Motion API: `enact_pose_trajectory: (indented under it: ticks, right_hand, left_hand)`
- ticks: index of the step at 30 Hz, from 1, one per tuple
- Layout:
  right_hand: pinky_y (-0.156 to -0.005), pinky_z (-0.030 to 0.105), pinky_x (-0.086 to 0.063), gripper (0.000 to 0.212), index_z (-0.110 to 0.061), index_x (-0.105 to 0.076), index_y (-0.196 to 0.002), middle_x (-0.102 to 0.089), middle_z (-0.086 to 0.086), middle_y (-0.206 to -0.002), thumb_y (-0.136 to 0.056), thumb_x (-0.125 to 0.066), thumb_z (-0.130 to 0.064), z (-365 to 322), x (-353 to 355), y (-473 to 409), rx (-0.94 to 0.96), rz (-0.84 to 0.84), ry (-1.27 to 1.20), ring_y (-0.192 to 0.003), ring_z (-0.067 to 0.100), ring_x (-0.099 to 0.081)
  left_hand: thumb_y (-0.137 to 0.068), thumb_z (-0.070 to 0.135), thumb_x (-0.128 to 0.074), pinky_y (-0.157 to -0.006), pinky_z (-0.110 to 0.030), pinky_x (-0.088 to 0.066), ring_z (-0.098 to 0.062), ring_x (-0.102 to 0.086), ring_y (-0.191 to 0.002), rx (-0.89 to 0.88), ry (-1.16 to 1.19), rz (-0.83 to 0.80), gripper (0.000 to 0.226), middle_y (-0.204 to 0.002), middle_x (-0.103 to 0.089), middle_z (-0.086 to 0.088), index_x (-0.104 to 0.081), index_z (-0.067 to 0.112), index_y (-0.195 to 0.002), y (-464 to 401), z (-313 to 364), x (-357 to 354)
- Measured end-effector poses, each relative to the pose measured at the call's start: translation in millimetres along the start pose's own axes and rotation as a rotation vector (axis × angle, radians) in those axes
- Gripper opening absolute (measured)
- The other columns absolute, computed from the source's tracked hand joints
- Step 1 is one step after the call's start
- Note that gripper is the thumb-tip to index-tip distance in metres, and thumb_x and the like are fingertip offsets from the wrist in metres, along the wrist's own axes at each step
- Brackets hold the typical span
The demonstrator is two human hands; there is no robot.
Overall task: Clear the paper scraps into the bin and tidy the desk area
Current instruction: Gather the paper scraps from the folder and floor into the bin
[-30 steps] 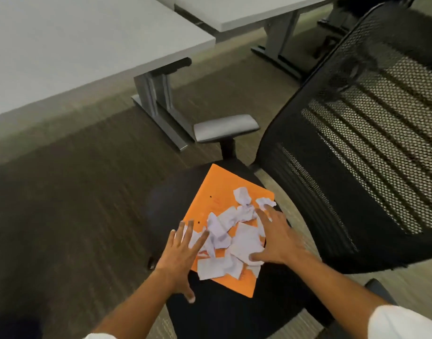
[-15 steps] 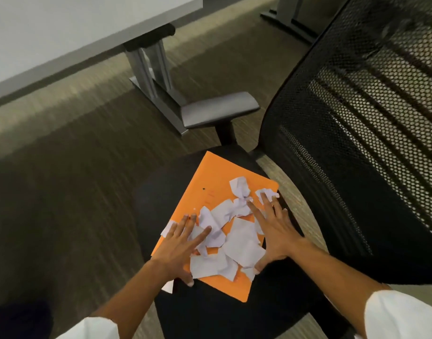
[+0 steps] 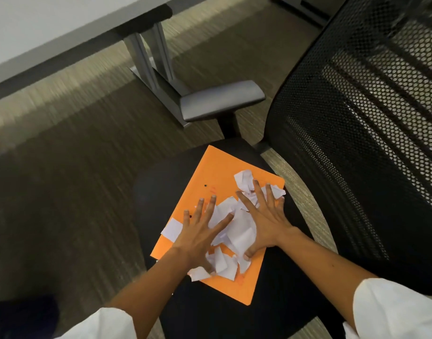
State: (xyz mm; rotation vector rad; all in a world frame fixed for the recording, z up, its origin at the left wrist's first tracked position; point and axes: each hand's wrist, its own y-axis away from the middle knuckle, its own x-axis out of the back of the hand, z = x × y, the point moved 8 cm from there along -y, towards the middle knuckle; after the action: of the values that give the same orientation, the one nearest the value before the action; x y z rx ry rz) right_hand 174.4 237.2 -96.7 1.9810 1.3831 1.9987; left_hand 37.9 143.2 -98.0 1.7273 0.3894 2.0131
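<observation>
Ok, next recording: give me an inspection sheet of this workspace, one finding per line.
Surface: black chair seat, with an orange folder lying flat on it.
Job's things: white paper scraps heaped on the folder; one scrap overhangs its left edge. No bin in view.
Clutter: nothing seen beyond the scraps.
Hands: left hand and right hand both flat, fingers spread, pressing on the scraps from either side.
Cables: nothing seen.
Surroundings: mesh chair back, grey armrest, desk leg, carpet floor.
</observation>
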Motion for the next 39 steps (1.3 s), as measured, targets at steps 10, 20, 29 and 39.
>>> enact_pose_trajectory:
  ticks: [10,20,29,39]
  right_hand:
    - [-0.114,0.063,-0.016,0.14,-0.038,0.002,-0.153,0.02,0.005,-0.162,-0.047,-0.082,-0.071,-11,-12,-9,0.026,-0.013,0.037,-0.147,0.042,0.012]
    - [-0.083,0.041,-0.048,0.064,-0.038,-0.043,-0.139,-0.026,-0.002,-0.154,-0.081,-0.07,-0.042,-32,-19,13,0.015,0.117,-0.107,-0.124,0.029,-0.034]
    - [-0.067,0.036,-0.044,0.037,-0.027,-0.059,-0.128,-0.057,0.006,-0.111,-0.094,-0.051,-0.016,-43,-16,26,0.044,0.23,-0.268,-0.102,0.027,-0.052]
    - [-0.063,0.032,-0.035,0.042,-0.019,-0.065,-0.125,-0.067,0.008,-0.107,-0.084,-0.061,-0.007,-62,17,42,0.17,0.364,-0.206,-0.096,0.031,-0.057]
  left_hand:
    - [-0.089,0.035,-0.068,-0.118,-0.062,-0.01,-0.047,0.019,-0.144,0.05,-0.07,-0.096,0.088,-0.162,0.012,-0.015,-0.008,0.034,-0.154,-16,15,-5]
    - [-0.099,0.015,-0.045,-0.088,-0.037,-0.049,-0.032,-0.035,-0.131,0.017,0.002,0.112,0.04,-0.141,-0.045,-0.012,-0.046,0.011,-0.139,-13,36,10]
    - [-0.104,0.023,-0.039,-0.087,-0.038,-0.051,-0.029,-0.047,-0.12,-0.06,-0.05,0.154,0.034,-0.118,-0.061,-0.012,-0.052,0.005,-0.129,-10,36,14]
    - [-0.075,0.004,-0.078,-0.046,-0.034,-0.055,-0.034,-0.07,-0.075,-0.16,-0.027,0.351,0.026,-0.076,-0.071,-0.016,-0.071,-0.003,-0.099,30,31,57]
